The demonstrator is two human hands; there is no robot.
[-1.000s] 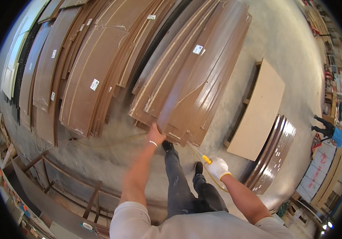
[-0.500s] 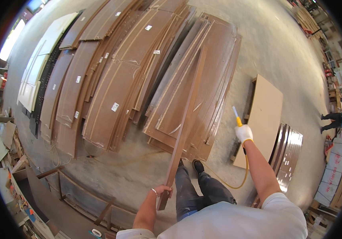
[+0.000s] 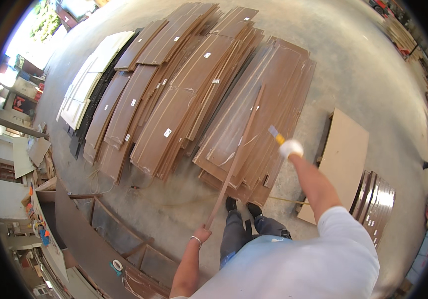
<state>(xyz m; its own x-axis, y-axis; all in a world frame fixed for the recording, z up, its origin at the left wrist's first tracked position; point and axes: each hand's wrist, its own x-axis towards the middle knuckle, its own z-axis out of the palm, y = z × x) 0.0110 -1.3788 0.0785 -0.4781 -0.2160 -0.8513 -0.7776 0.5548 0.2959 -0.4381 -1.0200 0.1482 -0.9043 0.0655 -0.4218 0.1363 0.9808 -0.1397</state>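
My bare left hand (image 3: 202, 234), with a pale band at the wrist, is closed around the near end of a long, narrow brown board (image 3: 236, 158). The board slants away over a stack of brown panels (image 3: 286, 94). In my white-gloved right hand (image 3: 291, 148) is a yellow air blow gun (image 3: 277, 135) with a pale nozzle, smeared by motion. Its tip points toward the board across a gap. A yellow hose (image 3: 287, 200) shows near my feet, partly hidden by my right arm.
More brown panel stacks (image 3: 174, 112) lie to the left, beside white panels (image 3: 86, 82). A beige board (image 3: 341, 159) and glossy brown strips (image 3: 376, 204) lie on the right. At the lower left stands a brown frame (image 3: 116, 224) with a tape roll (image 3: 117, 264).
My right hand has swung left with the air blow gun, nearer the board. The board's near end and my left hand have shifted slightly, and the whole view has turned a little left.
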